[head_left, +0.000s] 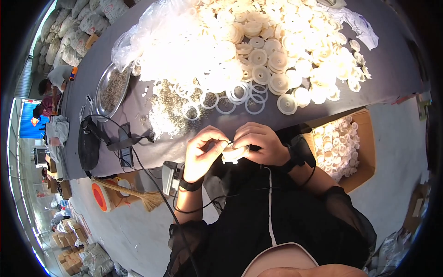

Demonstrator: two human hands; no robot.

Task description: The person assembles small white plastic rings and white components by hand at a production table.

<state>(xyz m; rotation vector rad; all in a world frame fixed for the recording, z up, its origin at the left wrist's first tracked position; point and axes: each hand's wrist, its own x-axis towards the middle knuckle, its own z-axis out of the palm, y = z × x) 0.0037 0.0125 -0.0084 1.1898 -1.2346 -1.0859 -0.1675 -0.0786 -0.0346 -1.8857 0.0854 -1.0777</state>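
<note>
- Just off the worktop's [277, 121] near edge, left hand [203, 150] and right hand [260, 147] pinch a white part [234, 154].
- Slackened fingertips could drop it floorward.
- A brushing knuckle could scatter the bits [162, 117].

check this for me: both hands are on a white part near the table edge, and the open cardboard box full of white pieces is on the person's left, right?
Not quite: the head view shows the open cardboard box full of white pieces on the person's right. Both the left hand and right hand are indeed on a white part near the table edge.
</note>
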